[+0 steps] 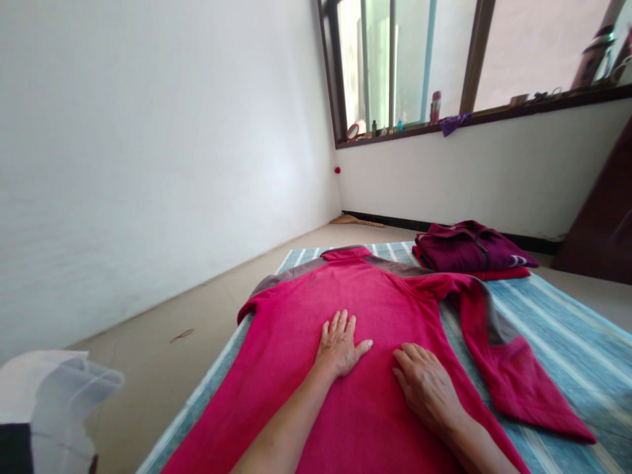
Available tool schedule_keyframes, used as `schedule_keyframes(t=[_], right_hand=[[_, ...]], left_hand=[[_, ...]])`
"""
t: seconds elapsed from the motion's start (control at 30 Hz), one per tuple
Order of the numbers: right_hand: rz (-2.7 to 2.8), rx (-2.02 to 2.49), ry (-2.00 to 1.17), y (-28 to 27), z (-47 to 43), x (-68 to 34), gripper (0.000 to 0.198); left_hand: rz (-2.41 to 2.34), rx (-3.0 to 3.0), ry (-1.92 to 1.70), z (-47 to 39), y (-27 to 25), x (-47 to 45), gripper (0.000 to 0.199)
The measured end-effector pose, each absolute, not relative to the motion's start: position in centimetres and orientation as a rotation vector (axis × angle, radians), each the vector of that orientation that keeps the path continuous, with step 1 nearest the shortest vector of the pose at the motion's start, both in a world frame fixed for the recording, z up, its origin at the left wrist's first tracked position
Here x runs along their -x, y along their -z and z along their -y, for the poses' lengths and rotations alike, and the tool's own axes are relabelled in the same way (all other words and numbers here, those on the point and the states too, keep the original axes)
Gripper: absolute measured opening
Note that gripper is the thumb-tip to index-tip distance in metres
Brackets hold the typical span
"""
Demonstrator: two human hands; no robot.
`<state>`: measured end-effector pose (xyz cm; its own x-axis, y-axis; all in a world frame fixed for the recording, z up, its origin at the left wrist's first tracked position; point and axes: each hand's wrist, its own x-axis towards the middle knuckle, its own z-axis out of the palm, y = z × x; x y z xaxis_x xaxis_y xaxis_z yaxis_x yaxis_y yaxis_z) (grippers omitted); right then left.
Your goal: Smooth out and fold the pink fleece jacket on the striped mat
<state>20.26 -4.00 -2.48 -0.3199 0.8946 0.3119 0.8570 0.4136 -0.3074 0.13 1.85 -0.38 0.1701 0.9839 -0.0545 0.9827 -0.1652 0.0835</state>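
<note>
A bright pink jacket (296,342) with grey shoulder panels lies spread flat, its collar at the far end. Its right-side sleeve (523,375) stretches out over the striped cloth, while the left-side one mostly drops out of sight past the edge. My left hand (340,345) rests on the middle of the garment, fingers spread and thumb out. To its right, my right hand (424,378) also touches the fabric, fingers loosely extended and slightly bent, holding nothing that I can see.
Folded purple and red clothes (471,249) are stacked at the far right of the blue striped cloth (573,349). A white plastic bag (64,401) is at lower left beside the surface. Bottles and small items line the windowsill (409,130). A broom (355,220) lies by the far wall.
</note>
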Motion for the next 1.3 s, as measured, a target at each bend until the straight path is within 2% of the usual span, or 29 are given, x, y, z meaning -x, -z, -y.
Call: schedule_keyframes(t=[0.73,0.97,1.3], right_hand=[[2.237,1.489,-0.123,1.9,4.2,-20.2,0.012],[2.210,1.457,-0.125,2.1,4.1,-20.2,0.013],[2.191,1.442,-0.163,2.5,3.8,-20.3,0.011]], left_hand=[[-1.963,-2.310,-0.013,-1.8,0.1,-0.3,0.080],[-1.932,-2.216,0.055,-2.3,-1.5,-0.4,0.083],[-1.926,-2.316,0.035,-2.0,-0.9,-2.1,0.075]])
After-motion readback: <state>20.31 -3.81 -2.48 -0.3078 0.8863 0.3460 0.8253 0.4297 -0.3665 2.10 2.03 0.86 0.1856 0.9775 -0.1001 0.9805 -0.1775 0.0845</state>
